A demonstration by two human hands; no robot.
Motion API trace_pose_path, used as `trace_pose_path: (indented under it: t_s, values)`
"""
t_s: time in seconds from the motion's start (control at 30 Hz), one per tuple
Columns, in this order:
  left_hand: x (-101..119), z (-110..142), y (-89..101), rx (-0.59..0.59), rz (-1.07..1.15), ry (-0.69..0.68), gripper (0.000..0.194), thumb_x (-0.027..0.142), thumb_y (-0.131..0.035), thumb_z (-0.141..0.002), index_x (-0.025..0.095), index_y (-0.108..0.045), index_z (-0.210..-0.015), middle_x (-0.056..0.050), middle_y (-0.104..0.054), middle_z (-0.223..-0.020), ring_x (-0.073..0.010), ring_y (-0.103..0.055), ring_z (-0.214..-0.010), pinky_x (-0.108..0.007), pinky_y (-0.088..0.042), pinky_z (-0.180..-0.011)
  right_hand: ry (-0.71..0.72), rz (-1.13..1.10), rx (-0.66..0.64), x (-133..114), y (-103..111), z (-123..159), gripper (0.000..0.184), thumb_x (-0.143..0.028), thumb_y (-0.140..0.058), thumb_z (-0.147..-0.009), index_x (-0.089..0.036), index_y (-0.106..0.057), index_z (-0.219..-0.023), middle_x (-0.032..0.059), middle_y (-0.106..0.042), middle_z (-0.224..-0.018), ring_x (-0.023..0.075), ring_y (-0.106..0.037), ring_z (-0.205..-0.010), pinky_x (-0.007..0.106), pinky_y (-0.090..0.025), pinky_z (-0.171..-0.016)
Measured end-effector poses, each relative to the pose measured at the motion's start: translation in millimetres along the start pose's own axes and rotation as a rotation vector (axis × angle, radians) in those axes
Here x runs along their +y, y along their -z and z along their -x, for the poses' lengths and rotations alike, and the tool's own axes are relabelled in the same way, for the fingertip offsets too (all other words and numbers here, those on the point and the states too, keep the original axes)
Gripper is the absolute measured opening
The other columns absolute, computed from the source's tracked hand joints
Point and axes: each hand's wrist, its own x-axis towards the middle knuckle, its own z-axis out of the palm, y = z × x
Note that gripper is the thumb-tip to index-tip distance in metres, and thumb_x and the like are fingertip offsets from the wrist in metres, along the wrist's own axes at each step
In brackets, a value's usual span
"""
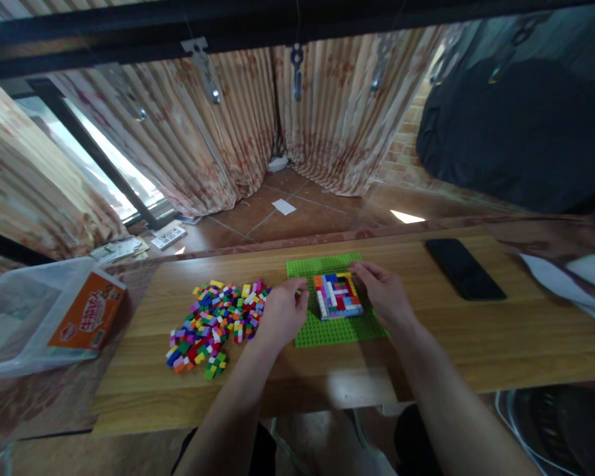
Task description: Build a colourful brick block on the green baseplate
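A green studded baseplate (305,336) lies on the wooden bench. On it sits a square build of toy bricks (338,295) in white, red, blue, orange, yellow and purple. My left hand (285,309) hovers over the plate's left edge, fingers curled together and apart from the build; what they hold, if anything, is too small to make out. At the build's far right corner, beside its yellow edge, my right hand (381,289) has thumb and fingers drawn together. Whether a brick is between them is hidden. Left of my left hand spreads a pile of loose bricks (218,324).
A black phone (463,268) lies on the right part of the bench (143,344). Off its left end stands a clear plastic bin (34,311) with an orange label. White papers (565,281) lie off to the right. Small metal clips (296,69) hang from a dark bar above.
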Motion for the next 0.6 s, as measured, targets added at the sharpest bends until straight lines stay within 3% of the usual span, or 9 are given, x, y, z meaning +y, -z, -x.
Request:
trace_pose_path:
  t_s: [0.13, 0.33, 0.6]
  values:
    - [-17.6, -5.0, 22.6, 0.085, -0.045, 0.050, 0.026, 0.014, -0.052, -0.085, 0.015, -0.068, -0.105, -0.008, -0.075, -0.096, -0.0178, -0.069, -0.080, -0.030, -0.054, -0.079, -0.028, -0.030, 0.071, -2.2, 2.1, -0.6, 0.041, -0.054, -0.074, -0.061, -0.017, -0.075, -0.079, 0.0048, -0.072, -0.077, 0.0120, -0.057, -0.063, 0.023, -0.044, -0.057]
    - [-48.3, -6.3, 63.4, 0.230, -0.205, 0.290, 0.031, 0.014, -0.052, -0.084, 0.014, -0.069, -0.110, -0.011, -0.074, -0.104, -0.0215, -0.070, -0.092, -0.032, -0.054, -0.085, -0.054, -0.031, 0.069, -1.9, -2.0, 3.0, 0.042, -0.053, -0.078, -0.058, -0.017, -0.075, -0.078, 0.0044, -0.072, -0.075, 0.0118, -0.057, -0.060, 0.023, -0.046, -0.052]
    - [-54.0, -0.2, 80.7, 0.173, -0.346, 0.392, 0.037, 0.009, -0.050, -0.081, 0.018, -0.073, -0.109, -0.008, -0.075, -0.107, -0.0212, -0.069, -0.097, -0.030, -0.051, -0.090, -0.112, -0.017, 0.066, -1.1, -1.8, 4.2, 0.037, -0.048, -0.078, -0.059, -0.017, -0.073, -0.079, 0.0010, -0.069, -0.062, 0.0142, -0.061, -0.052, 0.024, -0.048, -0.045]
